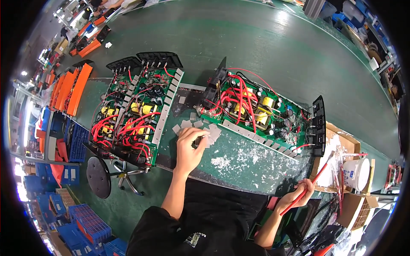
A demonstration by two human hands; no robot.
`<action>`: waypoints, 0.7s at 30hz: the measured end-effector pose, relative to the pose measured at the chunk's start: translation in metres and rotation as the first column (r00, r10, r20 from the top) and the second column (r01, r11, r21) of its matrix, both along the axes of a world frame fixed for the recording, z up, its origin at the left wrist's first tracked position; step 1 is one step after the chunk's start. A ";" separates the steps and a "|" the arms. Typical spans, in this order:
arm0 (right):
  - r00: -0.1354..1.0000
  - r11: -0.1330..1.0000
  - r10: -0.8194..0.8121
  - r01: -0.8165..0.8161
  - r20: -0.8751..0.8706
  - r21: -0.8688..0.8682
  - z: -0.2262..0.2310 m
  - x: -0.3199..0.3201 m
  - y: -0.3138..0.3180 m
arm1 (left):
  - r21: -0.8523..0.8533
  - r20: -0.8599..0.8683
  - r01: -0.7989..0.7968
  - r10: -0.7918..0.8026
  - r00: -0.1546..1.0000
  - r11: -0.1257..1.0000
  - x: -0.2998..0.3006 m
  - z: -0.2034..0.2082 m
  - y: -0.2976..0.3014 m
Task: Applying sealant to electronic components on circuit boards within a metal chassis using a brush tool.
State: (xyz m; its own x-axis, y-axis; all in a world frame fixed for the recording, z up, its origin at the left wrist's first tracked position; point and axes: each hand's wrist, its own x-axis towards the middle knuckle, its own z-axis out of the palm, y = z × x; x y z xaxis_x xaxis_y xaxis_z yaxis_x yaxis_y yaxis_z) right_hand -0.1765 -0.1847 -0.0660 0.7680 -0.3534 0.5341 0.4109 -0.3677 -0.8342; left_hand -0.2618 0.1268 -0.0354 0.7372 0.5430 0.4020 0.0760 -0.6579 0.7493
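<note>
Bright, even overhead light fills the scene. Far above the left hand (191, 147), a soft white glare patch sits on the green table (256, 47). Shadows beneath the hand are faint and short. Centre detail is sharp; fisheye bending curves straight edges outward, and black corners frame the round picture, with blown-out highlights at the left rim

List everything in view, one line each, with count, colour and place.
Circuit board: one, green with red wires, centre right on table.
Circuit boards: two, green, left on table.
Grey pads: several, under left hand.
Table: one, dark green.
White tub: one, in cardboard tray, right.
Orange covers: several, far left.
Stool: one, black, lower left.
Blue crates: several, lower left floor.
Left hand: on the pads.
Right hand: holds red stick.
</note>
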 end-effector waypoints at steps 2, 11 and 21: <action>1.000 1.000 -0.001 0.001 0.013 0.027 0.002 0.000 0.002 | -0.013 0.025 -0.001 0.002 1.000 1.000 0.000 -0.002 0.001; 1.000 1.000 0.000 0.000 -0.004 0.020 0.002 0.000 0.001 | -0.087 0.059 -0.042 0.048 0.997 0.995 -0.002 -0.002 0.000; 1.000 1.000 -0.005 0.006 -0.027 0.017 0.002 -0.001 0.004 | -0.199 0.014 -0.105 0.110 0.994 0.974 -0.005 -0.005 -0.001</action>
State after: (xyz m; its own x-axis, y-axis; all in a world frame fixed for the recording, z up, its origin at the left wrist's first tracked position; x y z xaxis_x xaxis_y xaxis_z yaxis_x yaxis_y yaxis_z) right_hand -0.1770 -0.1809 -0.0636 0.7802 -0.3668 0.5067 0.3860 -0.3552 -0.8514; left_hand -0.2670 0.1259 -0.0403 0.6613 0.6894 0.2956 0.1184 -0.4851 0.8664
